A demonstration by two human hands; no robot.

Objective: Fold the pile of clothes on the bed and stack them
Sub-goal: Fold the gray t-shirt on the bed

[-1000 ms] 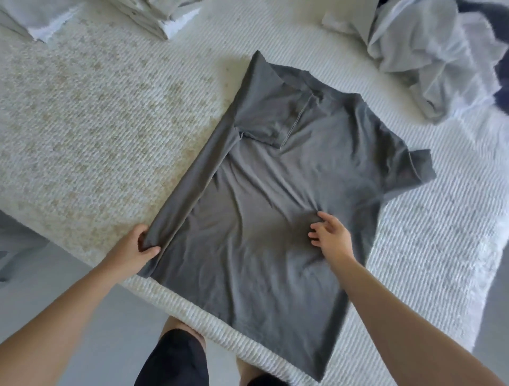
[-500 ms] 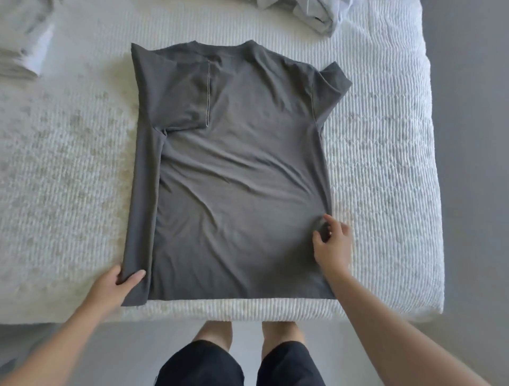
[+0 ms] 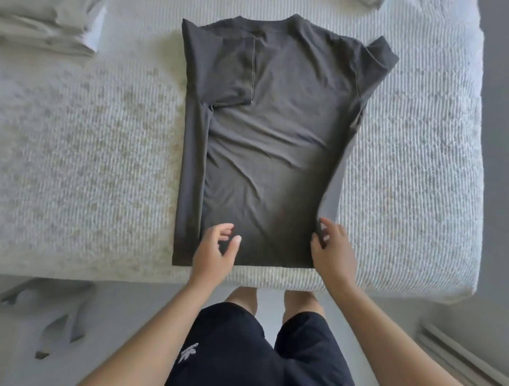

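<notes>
A dark grey t-shirt lies flat on the white bed, neck away from me, hem at the bed's near edge. Its left side and sleeve are folded inward over the body. My right hand pinches the shirt's right edge near the hem and lifts it off the cover, so the edge curls up. My left hand hovers over the hem left of centre, fingers loosely curled, holding nothing.
A stack of folded light clothes sits at the bed's far left corner. A scrap of unfolded pale clothing shows at the top edge. My legs in black shorts stand against the bed's near edge; grey floor lies to the right.
My left hand let go of the shirt's folded left edge and moved right over the hem. My right hand slid down the right edge and lifted it.
</notes>
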